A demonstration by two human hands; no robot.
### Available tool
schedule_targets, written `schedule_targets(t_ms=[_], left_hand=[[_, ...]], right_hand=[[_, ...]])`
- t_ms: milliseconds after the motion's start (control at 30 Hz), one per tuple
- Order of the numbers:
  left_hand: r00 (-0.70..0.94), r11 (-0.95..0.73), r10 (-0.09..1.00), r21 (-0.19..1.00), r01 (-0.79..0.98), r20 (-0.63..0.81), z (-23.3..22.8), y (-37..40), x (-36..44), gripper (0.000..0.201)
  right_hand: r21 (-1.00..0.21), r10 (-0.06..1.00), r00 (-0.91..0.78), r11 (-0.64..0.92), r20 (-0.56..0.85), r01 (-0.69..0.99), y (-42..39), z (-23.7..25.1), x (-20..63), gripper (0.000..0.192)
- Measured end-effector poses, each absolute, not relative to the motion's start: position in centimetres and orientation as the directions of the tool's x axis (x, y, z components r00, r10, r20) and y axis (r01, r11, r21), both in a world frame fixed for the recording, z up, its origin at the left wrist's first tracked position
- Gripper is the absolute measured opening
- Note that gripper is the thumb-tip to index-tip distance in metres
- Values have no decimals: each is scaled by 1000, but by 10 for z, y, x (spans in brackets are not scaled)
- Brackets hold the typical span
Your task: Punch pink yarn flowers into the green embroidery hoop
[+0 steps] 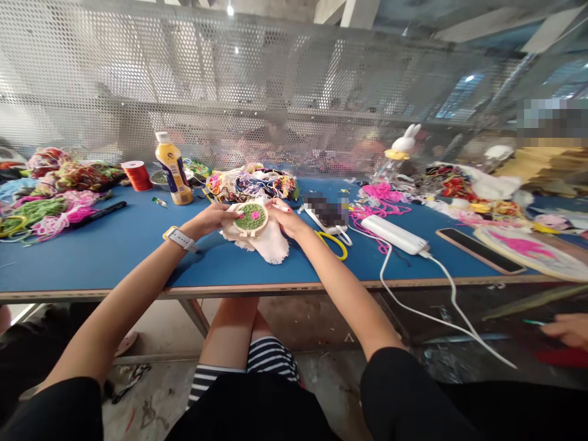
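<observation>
Between my hands is a small round embroidery hoop, tilted up above the blue table. Green stitching with a pink patch in its middle fills the hoop, and white cloth with frayed edges hangs out around it. My left hand, with a white watch on the wrist, grips the hoop's left side, thumb on the front. On the upper right, my right hand is closed at the hoop's rim and cloth, its fingertips partly behind them. I cannot make out a needle.
A yellow drink bottle and a red thread spool stand behind on the left. Yarn heaps lie along the back. To the right are a white power bank with trailing cables, a phone and another person's hand.
</observation>
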State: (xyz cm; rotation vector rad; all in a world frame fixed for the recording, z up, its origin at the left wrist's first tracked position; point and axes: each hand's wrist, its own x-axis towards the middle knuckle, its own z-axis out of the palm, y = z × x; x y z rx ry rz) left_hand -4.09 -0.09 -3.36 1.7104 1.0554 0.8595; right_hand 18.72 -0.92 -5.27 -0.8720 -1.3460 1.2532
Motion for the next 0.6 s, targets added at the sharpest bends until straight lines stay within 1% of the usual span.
schedule_targets(t_ms=[67,133,200,267,300,333,367,400,500,533,600], left_hand=[[338,-264,932,881,392,129,-32,2,-47,31],[285,-315,939,809,496,191,-29,4,-52,35],[250,-348,936,757,554,247,-26,5,-55,29],[226,-364,931,723,587,286,-24,6,-57,13],[209,-364,931,710,602,300,-23,7,-59,9],[187,-358,932,700,618,311,-23,8,-60,14],[161,-346,934,692,634,319,-23,9,-62,20],[133,-328,937,684,651,322,-23,10,-64,24],[62,-262,950,668,697,308,-24,15,-71,24],[51,-244,953,663,707,297,-24,16,-74,23],[38,-222,958,653,724,284,-23,18,-79,23]], right_hand=[[-951,951,-3,309,309,15,-5,-48,198,40],[-916,903,165,376,396,141,1,-39,215,38],[-887,844,299,372,446,272,6,-26,240,34],[-888,831,365,293,420,354,12,-10,272,27],[-868,835,369,230,408,440,17,-2,289,23],[-805,852,347,136,392,578,22,5,306,19],[-681,879,306,29,366,732,28,12,323,15],[-627,888,305,-25,344,779,34,17,339,15],[-502,894,313,-120,320,857,52,17,379,21],[-455,901,300,-135,312,880,56,12,389,17],[-324,945,217,-131,244,937,62,-3,403,4]])
